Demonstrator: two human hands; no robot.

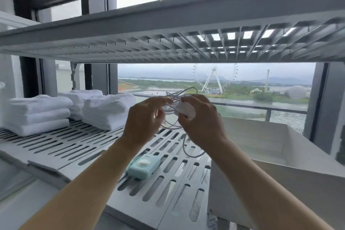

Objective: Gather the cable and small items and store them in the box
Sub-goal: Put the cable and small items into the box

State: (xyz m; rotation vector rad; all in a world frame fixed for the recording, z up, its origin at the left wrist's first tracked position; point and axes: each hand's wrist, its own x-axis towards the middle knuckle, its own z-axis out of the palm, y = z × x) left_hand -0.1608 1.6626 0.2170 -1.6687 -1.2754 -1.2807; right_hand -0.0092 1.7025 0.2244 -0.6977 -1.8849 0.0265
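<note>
Both of my hands are raised above the slotted shelf, holding a white cable wound in loose loops. My left hand pinches the loops on the left side. My right hand grips the loops together with a white plug block. One strand hangs down to the shelf and curls there. A small mint-green device with a round button lies flat on the shelf below my hands. The open white box stands to the right, next to my right forearm.
Stacks of folded white towels fill the left and back of the shelf. A second slotted shelf hangs low overhead. Behind the rack is a window with dark frames.
</note>
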